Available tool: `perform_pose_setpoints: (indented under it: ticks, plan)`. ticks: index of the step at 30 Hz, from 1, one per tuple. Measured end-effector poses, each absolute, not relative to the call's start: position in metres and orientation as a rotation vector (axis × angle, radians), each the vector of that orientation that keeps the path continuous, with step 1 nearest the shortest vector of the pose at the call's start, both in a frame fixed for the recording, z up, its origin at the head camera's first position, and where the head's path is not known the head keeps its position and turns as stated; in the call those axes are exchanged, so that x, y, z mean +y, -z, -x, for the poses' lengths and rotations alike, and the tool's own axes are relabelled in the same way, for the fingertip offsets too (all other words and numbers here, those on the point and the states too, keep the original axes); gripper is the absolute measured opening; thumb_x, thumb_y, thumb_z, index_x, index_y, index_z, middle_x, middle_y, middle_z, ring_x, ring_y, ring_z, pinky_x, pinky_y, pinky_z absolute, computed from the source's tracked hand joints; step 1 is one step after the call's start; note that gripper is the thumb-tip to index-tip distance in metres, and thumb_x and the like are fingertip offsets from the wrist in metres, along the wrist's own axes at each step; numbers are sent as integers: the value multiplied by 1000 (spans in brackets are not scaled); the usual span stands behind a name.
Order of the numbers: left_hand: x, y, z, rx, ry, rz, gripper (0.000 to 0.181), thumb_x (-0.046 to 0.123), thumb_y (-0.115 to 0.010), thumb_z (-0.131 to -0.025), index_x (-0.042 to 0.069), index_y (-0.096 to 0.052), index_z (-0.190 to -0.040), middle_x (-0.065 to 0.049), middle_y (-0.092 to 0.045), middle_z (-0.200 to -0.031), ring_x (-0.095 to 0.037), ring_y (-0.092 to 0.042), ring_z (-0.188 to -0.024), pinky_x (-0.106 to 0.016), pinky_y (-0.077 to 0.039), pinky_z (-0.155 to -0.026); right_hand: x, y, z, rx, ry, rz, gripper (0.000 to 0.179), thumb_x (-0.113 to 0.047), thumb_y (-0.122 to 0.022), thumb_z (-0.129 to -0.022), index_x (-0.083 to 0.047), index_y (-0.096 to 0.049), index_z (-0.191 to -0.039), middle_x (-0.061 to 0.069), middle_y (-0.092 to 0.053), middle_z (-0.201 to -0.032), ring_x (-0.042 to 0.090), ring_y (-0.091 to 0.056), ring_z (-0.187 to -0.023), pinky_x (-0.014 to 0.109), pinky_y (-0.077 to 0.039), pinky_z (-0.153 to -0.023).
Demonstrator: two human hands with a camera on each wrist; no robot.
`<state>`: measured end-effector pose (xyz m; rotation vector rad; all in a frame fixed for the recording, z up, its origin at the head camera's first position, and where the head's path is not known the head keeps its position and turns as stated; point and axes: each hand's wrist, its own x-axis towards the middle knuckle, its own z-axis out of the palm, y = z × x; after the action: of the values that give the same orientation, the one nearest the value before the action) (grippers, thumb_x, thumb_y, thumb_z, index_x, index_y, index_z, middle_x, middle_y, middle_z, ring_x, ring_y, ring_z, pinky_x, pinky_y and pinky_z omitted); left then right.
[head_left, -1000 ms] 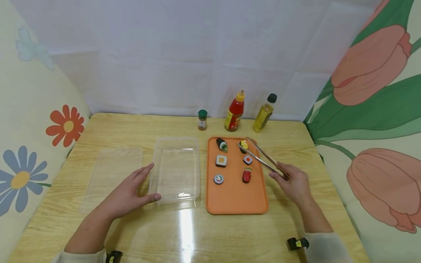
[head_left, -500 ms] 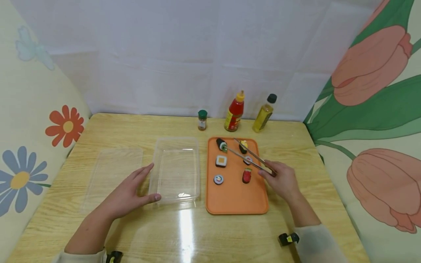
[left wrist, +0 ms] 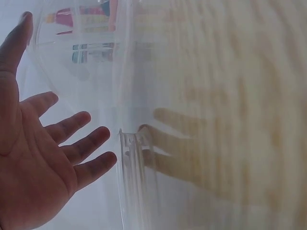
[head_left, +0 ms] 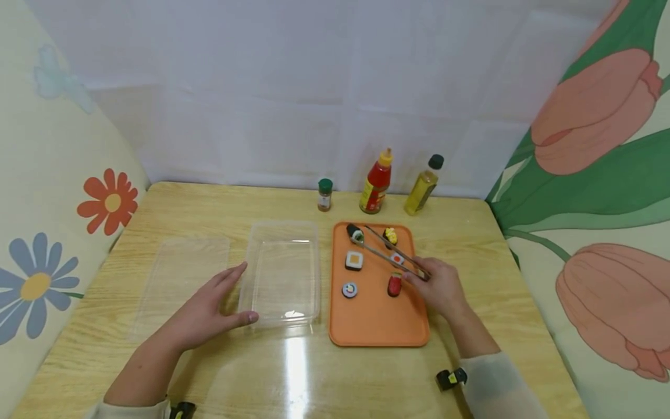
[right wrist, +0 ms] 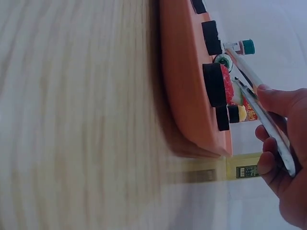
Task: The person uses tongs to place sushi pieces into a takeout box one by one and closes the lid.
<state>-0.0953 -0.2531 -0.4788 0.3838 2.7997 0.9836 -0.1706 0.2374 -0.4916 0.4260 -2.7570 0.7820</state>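
Note:
My right hand [head_left: 439,288] grips metal tongs [head_left: 378,252] over the orange tray [head_left: 377,326]. The tongs are spread, with their tips on either side of a dark sushi hand roll [head_left: 355,233] at the tray's far left; whether they touch it, I cannot tell. The tongs [right wrist: 276,132] also show in the right wrist view, between thumb and fingers. Other toy sushi lies on the tray: a square roll [head_left: 354,260], a round roll [head_left: 349,289], a red-topped piece [head_left: 395,284] and a yellow-topped piece [head_left: 389,235]. My left hand [head_left: 209,314], fingers spread, is beside a clear plastic box [head_left: 285,273].
A clear flat lid [head_left: 180,285] lies left of the box. Along the back stand a green-capped spice jar [head_left: 324,195], a red sauce bottle [head_left: 375,185] and a yellow oil bottle [head_left: 421,187]. A white cloth [head_left: 251,105] hangs behind the table.
My right hand has moved left with the tongs, from the yellow-topped piece to the hand roll. The left hand has stayed beside the box.

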Motion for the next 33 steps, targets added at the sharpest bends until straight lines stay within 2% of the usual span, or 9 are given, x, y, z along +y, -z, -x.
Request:
perform_pose_setpoints:
  ticks: [4,11,17,23,33]
  plan:
    - [-253,477,96,2810,-945,-414,106,61,-76,-87,20,-21,-168,-20,-28,-165,-55,-32,-144,-77,-34,-104,234,490,172,-2778,-773,-427,46,-31,-85,-88,-2,-76,-122,16,-76,-111,34,-72,-98,51,-59,-82]
    - [-253,475,98,2843,-885,-466,104,60,-75,-89,15,-22,-167,-22,-29,-164,-56,-32,-144,-77,-34,-105,229,491,175,-2804,-750,-420,45,-31,-85,-89,-2,-76,-122,14,-76,-106,29,-70,-87,47,-58,-74]
    - [-252,475,100,2853,-884,-464,104,60,-75,-90,18,-21,-168,-22,-28,-165,-55,-32,-144,-77,-34,-105,225,492,179,-2797,-736,-423,43,-30,-85,-88,-2,-77,-120,15,-76,-104,32,-72,-92,49,-59,-79]
    - [-252,474,102,2844,-892,-460,104,59,-75,-90,17,-20,-168,-22,-26,-166,-56,-31,-144,-78,-33,-105,220,492,180,-2786,-719,-441,41,-29,-85,-89,-2,-78,-119,13,-76,-98,32,-72,-89,50,-58,-79]
    - [-250,476,106,2829,-927,-463,104,60,-74,-90,20,-19,-168,-21,-27,-166,-55,-31,-145,-78,-33,-105,220,493,179,-2771,-664,-427,38,-30,-84,-89,-4,-78,-117,9,-74,-93,28,-70,-81,48,-56,-72]
